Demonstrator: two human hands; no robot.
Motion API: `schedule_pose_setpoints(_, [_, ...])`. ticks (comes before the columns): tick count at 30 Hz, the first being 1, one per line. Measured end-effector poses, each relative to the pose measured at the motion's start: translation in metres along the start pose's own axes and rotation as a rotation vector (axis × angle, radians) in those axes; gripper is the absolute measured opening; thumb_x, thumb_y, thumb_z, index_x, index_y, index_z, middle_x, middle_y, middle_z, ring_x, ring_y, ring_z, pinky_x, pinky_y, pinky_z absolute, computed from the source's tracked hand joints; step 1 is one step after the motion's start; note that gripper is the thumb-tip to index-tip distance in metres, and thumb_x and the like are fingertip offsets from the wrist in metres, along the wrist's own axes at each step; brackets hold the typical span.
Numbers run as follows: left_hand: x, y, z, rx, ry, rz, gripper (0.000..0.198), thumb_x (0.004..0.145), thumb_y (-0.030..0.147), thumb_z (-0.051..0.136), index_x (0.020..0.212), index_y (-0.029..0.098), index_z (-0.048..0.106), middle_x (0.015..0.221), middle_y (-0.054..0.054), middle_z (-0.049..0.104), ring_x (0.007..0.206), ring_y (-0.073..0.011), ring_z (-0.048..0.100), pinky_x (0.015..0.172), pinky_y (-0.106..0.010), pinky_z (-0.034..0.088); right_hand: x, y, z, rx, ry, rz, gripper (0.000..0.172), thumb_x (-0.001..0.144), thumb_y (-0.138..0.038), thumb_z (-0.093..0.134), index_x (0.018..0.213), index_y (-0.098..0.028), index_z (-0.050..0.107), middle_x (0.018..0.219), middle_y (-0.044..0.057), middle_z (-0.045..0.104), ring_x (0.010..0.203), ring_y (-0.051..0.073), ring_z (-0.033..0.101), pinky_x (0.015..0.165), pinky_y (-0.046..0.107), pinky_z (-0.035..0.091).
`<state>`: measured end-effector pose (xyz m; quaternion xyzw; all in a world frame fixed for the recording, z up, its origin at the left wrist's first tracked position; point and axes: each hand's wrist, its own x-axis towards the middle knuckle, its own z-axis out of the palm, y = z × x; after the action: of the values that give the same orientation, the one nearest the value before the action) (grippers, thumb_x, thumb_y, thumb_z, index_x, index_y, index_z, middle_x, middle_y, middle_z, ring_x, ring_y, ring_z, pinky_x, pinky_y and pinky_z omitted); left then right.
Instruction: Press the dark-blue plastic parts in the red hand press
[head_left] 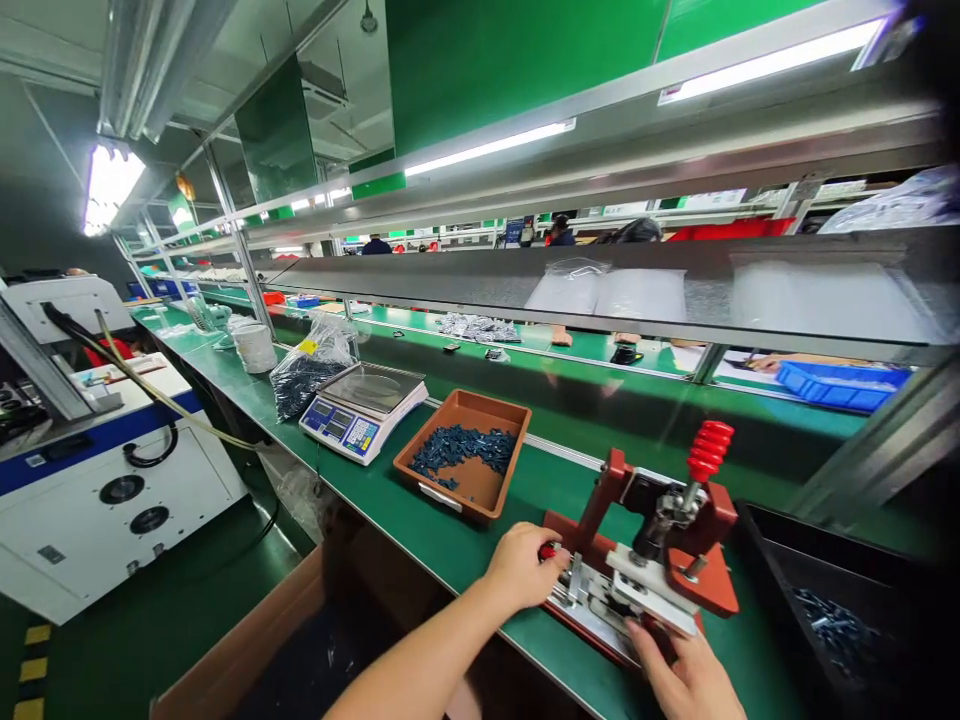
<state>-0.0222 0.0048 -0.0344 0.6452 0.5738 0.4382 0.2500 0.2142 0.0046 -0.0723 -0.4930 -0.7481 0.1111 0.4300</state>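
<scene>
A clamping fixture with a red-brown frame and metal slide parts stands on the green bench. My left hand is closed around a small red handle at the fixture's left end. At its front right, my right hand has thumb and fingers bent in against the metal block; whatever lies between them is hidden. Above the block rises an upright toggle lever with a ribbed red grip. Left of the fixture, a brown tray holds many small dark pieces.
A black tray with more dark pieces sits to the right. Beyond the brown tray are a digital scale, a clear bag of dark parts and a white tub. A shelf with plastic packs overhangs the bench.
</scene>
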Motion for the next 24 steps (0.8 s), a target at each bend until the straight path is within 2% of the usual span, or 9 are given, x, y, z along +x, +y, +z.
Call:
schedule_pose_setpoints(4, [0.005, -0.003, 0.009, -0.385, 0.17, -0.22, 0.064, 0.098, 0.059, 0.025, 0.106, 0.013, 0.07, 0.097, -0.015, 0.078, 0.096, -0.0261, 0.071, 0.095, -0.045, 0.053, 0.006, -0.007, 0.0, -0.034, 0.003, 0.039, 0.036, 0.079, -0.053, 0.053, 0.088, -0.023, 0.071, 0.094, 0.008, 0.076, 0.091, 0.029, 0.073, 0.082, 0.04, 0.059])
schedule_pose_setpoints(7, [0.005, -0.005, 0.009, -0.558, 0.202, -0.229, 0.072, 0.095, 0.069, 0.023, 0.107, 0.012, 0.065, 0.093, -0.016, 0.079, 0.088, -0.0261, 0.073, 0.091, -0.044, 0.053, 0.013, -0.011, 0.003, -0.04, -0.004, 0.082, 0.034, 0.079, -0.05, 0.051, 0.084, -0.024, 0.072, 0.089, 0.008, 0.076, 0.089, 0.03, 0.073, 0.08, 0.038, 0.058])
schedule_pose_setpoints(12, [0.003, -0.004, 0.005, -0.491, 0.231, -0.206, 0.064, 0.097, 0.067, 0.026, 0.102, 0.015, 0.064, 0.094, -0.016, 0.078, 0.091, -0.0253, 0.072, 0.09, -0.042, 0.052, 0.018, -0.015, 0.008, -0.062, -0.046, 0.138, 0.029, 0.076, -0.046, 0.052, 0.075, -0.025, 0.072, 0.082, 0.01, 0.075, 0.083, 0.03, 0.072, 0.074, 0.038, 0.056])
schedule_pose_setpoints(15, [-0.003, 0.001, 0.002, -0.409, 0.253, -0.17, 0.052, 0.098, 0.058, 0.035, 0.113, 0.015, 0.061, 0.11, -0.017, 0.075, 0.105, -0.0252, 0.07, 0.098, -0.042, 0.05, 0.018, -0.02, 0.004, -0.06, -0.029, 0.132, 0.034, 0.081, -0.045, 0.046, 0.08, -0.023, 0.072, 0.085, 0.012, 0.074, 0.083, 0.03, 0.071, 0.075, 0.039, 0.056])
schedule_pose_setpoints(18, [-0.036, 0.008, -0.002, -0.312, 0.337, -0.106, 0.054, 0.091, 0.05, 0.057, 0.132, 0.015, 0.053, 0.137, -0.02, 0.06, 0.13, -0.0273, 0.055, 0.114, -0.045, 0.039, 0.009, -0.03, -0.006, -0.114, 0.061, 0.11, 0.037, 0.086, -0.041, 0.04, 0.087, -0.019, 0.071, 0.093, 0.015, 0.072, 0.088, 0.031, 0.068, 0.08, 0.043, 0.054])
schedule_pose_setpoints(20, [-0.076, 0.01, -0.004, -0.287, 0.405, -0.079, 0.061, 0.089, 0.047, 0.063, 0.14, 0.018, 0.048, 0.148, -0.019, 0.05, 0.138, -0.0278, 0.046, 0.119, -0.046, 0.033, -0.007, -0.043, -0.01, -0.18, 0.142, 0.104, 0.035, 0.089, -0.041, 0.043, 0.087, -0.018, 0.068, 0.095, 0.017, 0.07, 0.089, 0.032, 0.065, 0.082, 0.048, 0.052])
schedule_pose_setpoints(21, [-0.098, 0.011, -0.005, -0.311, 0.405, -0.094, 0.06, 0.09, 0.047, 0.062, 0.141, 0.02, 0.047, 0.148, -0.018, 0.049, 0.137, -0.0275, 0.047, 0.118, -0.046, 0.034, -0.019, -0.053, -0.008, -0.182, 0.173, 0.1, 0.032, 0.091, -0.041, 0.045, 0.087, -0.018, 0.067, 0.094, 0.017, 0.069, 0.088, 0.032, 0.064, 0.082, 0.049, 0.051])
schedule_pose_setpoints(23, [-0.142, 0.01, -0.005, -0.468, 0.292, -0.219, 0.06, 0.091, 0.053, 0.06, 0.142, 0.022, 0.048, 0.14, -0.018, 0.055, 0.121, -0.0259, 0.059, 0.108, -0.045, 0.044, -0.048, -0.079, 0.001, -0.085, 0.169, 0.08, 0.027, 0.095, -0.04, 0.049, 0.088, -0.019, 0.066, 0.093, 0.014, 0.068, 0.087, 0.03, 0.063, 0.081, 0.047, 0.051])
schedule_pose_setpoints(24, [-0.161, 0.01, -0.004, -0.596, 0.203, -0.322, 0.062, 0.09, 0.058, 0.059, 0.141, 0.022, 0.05, 0.134, -0.018, 0.06, 0.11, -0.0251, 0.064, 0.1, -0.045, 0.049, -0.064, -0.096, 0.008, 0.005, 0.12, 0.059, 0.024, 0.096, -0.038, 0.051, 0.09, -0.02, 0.066, 0.092, 0.012, 0.067, 0.087, 0.028, 0.063, 0.08, 0.044, 0.052])
